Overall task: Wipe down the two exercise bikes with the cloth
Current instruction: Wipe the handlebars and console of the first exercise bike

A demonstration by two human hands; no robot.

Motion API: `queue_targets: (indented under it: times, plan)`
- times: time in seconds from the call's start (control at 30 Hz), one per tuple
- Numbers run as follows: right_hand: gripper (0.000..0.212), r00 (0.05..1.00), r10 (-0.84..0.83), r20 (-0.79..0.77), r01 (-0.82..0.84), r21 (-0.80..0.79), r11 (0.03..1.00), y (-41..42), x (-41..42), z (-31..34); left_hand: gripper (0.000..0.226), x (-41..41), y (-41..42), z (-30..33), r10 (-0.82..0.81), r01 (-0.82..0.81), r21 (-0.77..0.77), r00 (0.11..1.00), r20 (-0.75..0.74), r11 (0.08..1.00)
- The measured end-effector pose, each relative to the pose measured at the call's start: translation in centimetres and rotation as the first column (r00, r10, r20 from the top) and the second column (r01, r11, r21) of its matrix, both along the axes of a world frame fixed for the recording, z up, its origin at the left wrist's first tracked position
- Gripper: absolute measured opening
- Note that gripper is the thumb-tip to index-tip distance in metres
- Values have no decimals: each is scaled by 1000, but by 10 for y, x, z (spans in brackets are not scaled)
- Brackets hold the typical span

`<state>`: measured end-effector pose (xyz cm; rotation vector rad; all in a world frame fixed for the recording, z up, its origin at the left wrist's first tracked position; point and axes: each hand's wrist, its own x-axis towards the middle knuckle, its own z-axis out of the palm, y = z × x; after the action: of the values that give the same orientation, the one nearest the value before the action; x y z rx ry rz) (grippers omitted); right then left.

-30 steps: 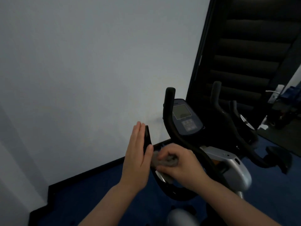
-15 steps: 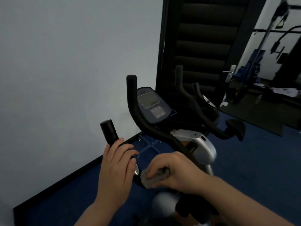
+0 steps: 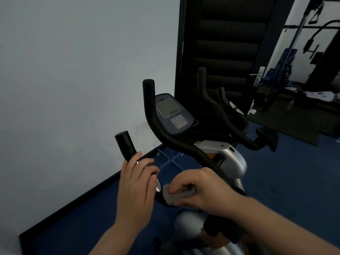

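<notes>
An exercise bike (image 3: 228, 159) with a silver body, black curved handlebars and a console screen (image 3: 168, 108) stands in front of me. My left hand (image 3: 137, 183) grips the left handlebar (image 3: 126, 144) just below its black end grip. My right hand (image 3: 198, 187) holds a grey cloth (image 3: 172, 196) against the lower bend of that handlebar. A second set of black handlebars (image 3: 217, 107) rises behind the console; whether it belongs to a second bike I cannot tell.
A pale wall (image 3: 73, 80) runs along the left with a black skirting board (image 3: 88, 196) above blue carpet (image 3: 287, 173). A dark panelled door (image 3: 220, 52) stands behind the bike. At the right, a doorway shows gym equipment (image 3: 312, 41).
My left hand went from flat against the handlebar end to curled round the bar below it. My right hand and the cloth slid down the bar. The view turned right.
</notes>
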<state>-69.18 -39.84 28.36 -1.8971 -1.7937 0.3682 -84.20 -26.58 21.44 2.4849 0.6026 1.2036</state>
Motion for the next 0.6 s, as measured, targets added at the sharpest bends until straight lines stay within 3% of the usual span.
queue_targets:
  times: [0.13, 0.23, 0.33, 0.43, 0.5, 0.6]
  plan:
    - [20, 995, -67, 77, 72, -60, 996, -13, 24, 10, 33, -1, 4, 0, -5, 5, 28, 1000, -9, 1000]
    - [24, 981, -194, -5, 194, 30, 981, -1, -3, -5, 32, 1, 3, -2, 4, -4, 28, 1000, 14, 1000]
    - [26, 980, -171, -103, 176, 48, 983, 1, -19, -13, 32, 2, 1, -4, 14, -14, 12, 999, 33, 1000]
    - [24, 983, -180, 46, 181, -30, 983, -10, 10, -3, 32, 1, 4, -3, -4, 3, 30, 1000, 27, 1000]
    - [23, 939, -307, 158, 313, -16, 950, -17, 29, 1, 34, 0, 4, -2, -13, 13, 41, 1000, 17, 999]
    - [24, 867, -475, 149, 472, 55, 880, -18, 27, -4, 34, 0, 2, -2, -5, 5, 29, 1000, 14, 1000]
